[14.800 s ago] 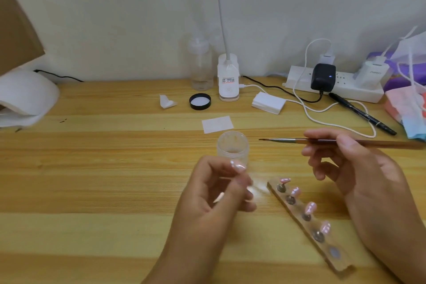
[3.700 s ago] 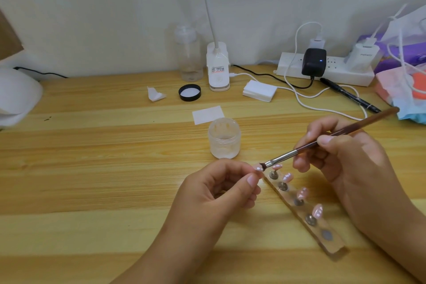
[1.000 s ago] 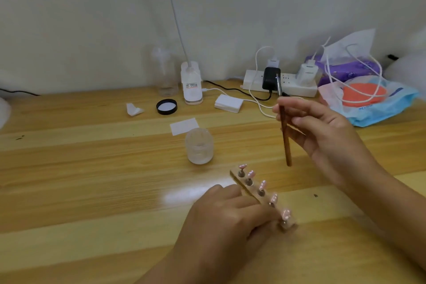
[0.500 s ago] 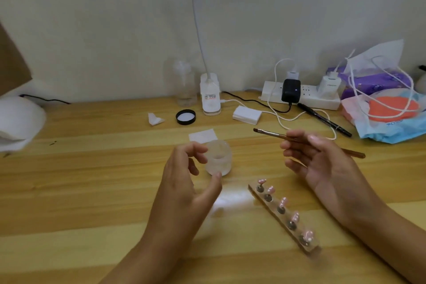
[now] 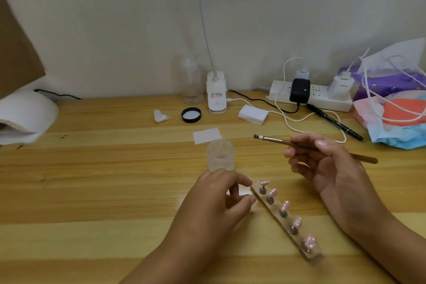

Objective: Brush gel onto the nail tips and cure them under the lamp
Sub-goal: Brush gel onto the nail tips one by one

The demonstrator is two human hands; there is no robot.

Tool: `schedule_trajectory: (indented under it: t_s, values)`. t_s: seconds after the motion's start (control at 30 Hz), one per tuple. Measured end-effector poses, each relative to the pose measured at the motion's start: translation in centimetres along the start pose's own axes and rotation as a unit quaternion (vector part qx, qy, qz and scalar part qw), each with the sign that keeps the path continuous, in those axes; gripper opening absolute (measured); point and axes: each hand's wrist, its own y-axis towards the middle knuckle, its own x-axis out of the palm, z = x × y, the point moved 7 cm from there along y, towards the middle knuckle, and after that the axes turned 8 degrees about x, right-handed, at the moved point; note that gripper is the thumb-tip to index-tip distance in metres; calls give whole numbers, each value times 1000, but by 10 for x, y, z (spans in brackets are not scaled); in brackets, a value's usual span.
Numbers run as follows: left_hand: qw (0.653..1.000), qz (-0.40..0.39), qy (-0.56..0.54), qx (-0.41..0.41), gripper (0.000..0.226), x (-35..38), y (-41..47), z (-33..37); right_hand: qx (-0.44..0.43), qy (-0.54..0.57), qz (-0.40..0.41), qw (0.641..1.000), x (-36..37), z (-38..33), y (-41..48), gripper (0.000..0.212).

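A clear holder strip [image 5: 288, 221] lies diagonally on the wooden table [image 5: 103, 180] and carries several pink nail tips [image 5: 285, 205] on metal studs. My left hand [image 5: 216, 205] is at the strip's far end, thumb and forefinger pinching that end. My right hand [image 5: 322, 163] hovers above the strip and grips a brown-handled gel brush [image 5: 274, 139], its bristles pointing left. The small open clear gel jar [image 5: 220, 155] stands just behind my left hand. The white curing lamp [image 5: 25, 113] sits at the table's far left edge.
A black jar lid [image 5: 191, 115], paper scraps [image 5: 207, 135], a clear pump bottle [image 5: 191, 85] and a white desk-lamp base [image 5: 216, 97] stand at the back. At the back right are a power strip [image 5: 311, 97] with chargers and cables, a black pen [image 5: 334, 122] and plastic bags [image 5: 396, 117].
My left hand has dropped from beside the jar to the far end of the holder strip. My right hand stays raised, the brush still pointing left.
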Motion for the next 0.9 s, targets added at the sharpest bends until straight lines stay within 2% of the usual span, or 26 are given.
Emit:
schedule_trajectory:
  t_s: [0.23, 0.43, 0.57, 0.67, 0.8, 0.9]
  values:
    - [998, -34, 51, -15, 14, 8, 18, 6, 1, -14, 7, 1000, 3, -1, 0, 40]
    - [997, -29, 11, -74, 7, 8, 21, 6, -6, -23, 40, 999, -1, -5, -3, 41]
    - [989, -10, -78, -123, 4, 4, 15, 4, -10, -24, 53, 998, -4, -8, -4, 44]
    - [980, 17, -148, -135, 14, -3, 10, 4, -18, -14, 58, 998, -5, -10, -5, 40]
    - [923, 109, -341, -141, 17, -14, 5, 8, -35, -60, 71, 995, -6, -12, -6, 29]
    - [898, 177, -384, -121, 16, -19, -3, 9, -49, -78, 101, 991, -10, -13, -6, 28]
